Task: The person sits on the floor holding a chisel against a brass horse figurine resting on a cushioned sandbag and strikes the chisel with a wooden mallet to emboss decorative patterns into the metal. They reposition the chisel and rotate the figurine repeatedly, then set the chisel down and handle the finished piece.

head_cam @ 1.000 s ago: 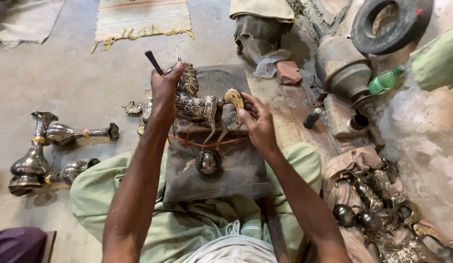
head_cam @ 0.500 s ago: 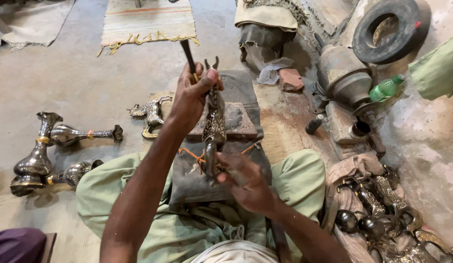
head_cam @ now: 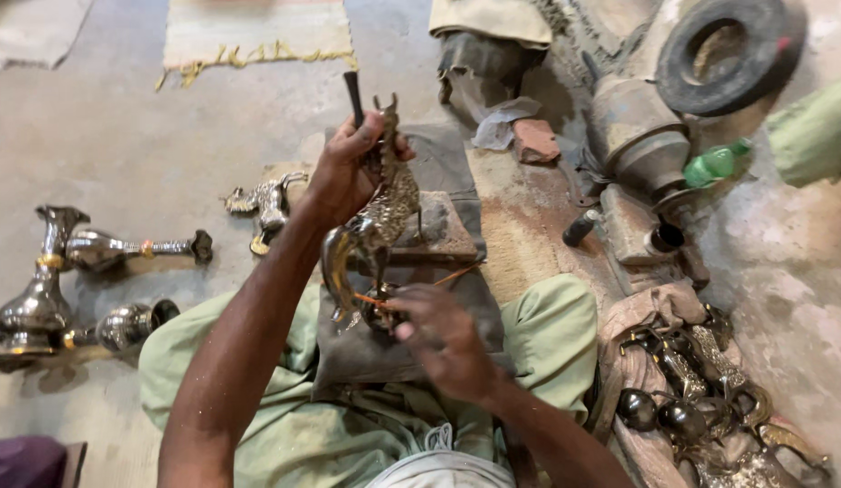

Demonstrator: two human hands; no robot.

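My left hand (head_cam: 342, 172) grips the upper end of an engraved metal animal figure (head_cam: 377, 221), together with a dark tool handle that sticks up above the fingers. The figure stands on end, tilted, over a wooden block (head_cam: 443, 237) on a grey pad (head_cam: 366, 348) across my lap. My right hand (head_cam: 441, 336) is at the figure's lower end, fingers curled by a thin orange stick (head_cam: 456, 274); whether it grips the stick or the figure I cannot tell.
A second metal animal figure (head_cam: 262, 206) lies on the floor to the left. Metal vases (head_cam: 72, 271) lie far left. A cloth with several metal pieces (head_cam: 700, 398) sits at the right. A tyre (head_cam: 723, 54), metal vessel (head_cam: 633, 136) and green bottle (head_cam: 717, 164) stand behind.
The figure was turned from lying across the block to standing on end. My left hand rose with it, and my right hand dropped from its head end to its lower end.
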